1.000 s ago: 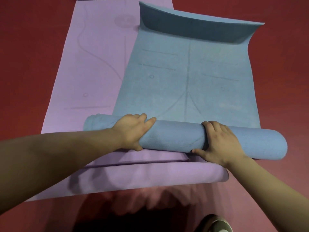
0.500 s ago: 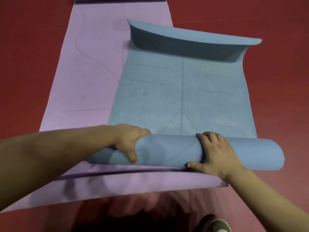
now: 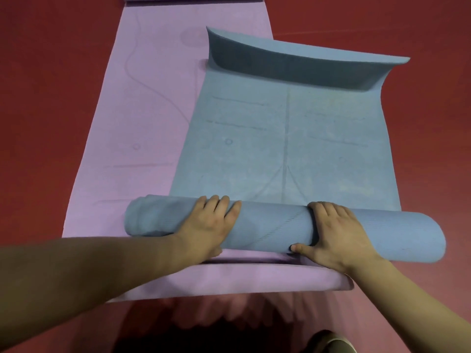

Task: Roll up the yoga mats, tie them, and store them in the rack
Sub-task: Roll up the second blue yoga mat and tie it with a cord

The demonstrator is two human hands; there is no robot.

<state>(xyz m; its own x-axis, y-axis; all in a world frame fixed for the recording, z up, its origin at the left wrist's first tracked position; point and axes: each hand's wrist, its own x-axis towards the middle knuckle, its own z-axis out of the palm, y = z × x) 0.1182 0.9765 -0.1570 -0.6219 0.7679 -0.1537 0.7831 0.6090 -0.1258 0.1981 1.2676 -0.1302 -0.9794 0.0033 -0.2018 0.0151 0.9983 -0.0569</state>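
Two mats on a red floor (image 3: 51, 98), with open floor left and right of them. Purple mat (image 3: 153, 98) lies flat, far end at the top edge of view, near end curled over. Blue mat (image 3: 293, 154) lies skewed over its right side, right edge out on the floor and far end curling upward. Its near end is rolled: the roll's left end sits on purple, the right end overhangs the floor. Left hand (image 3: 209, 225) presses flat on the roll with fingers straight. Right hand (image 3: 336, 235) grasps the roll, fingers curved over the top and thumb on the near side. Shoe (image 3: 331, 342) at the bottom edge.
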